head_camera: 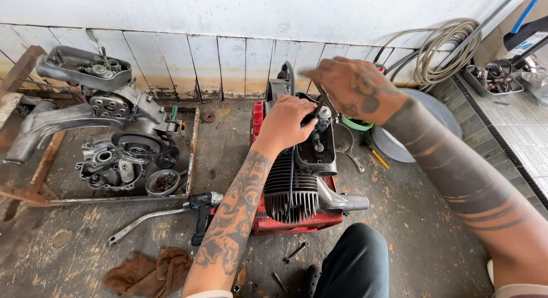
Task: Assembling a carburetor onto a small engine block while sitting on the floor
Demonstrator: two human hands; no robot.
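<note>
- Step in hand, seemingly: working a fastener inside the engine head (314, 149), atop the red crate (297, 221).
- Left hand (288, 122) grips the head's rim; right hand (351, 87) pinches a thin tool (324, 101) (tip hidden).
- Next likely calls for steady turning.

Both forearms tattooed, extended forward. Left hand (288, 122) palm down, fingers curled in a closed grip. Right hand (353, 87) raised just beside it, wrist bent, fingers pinched together, back toward camera.
</note>
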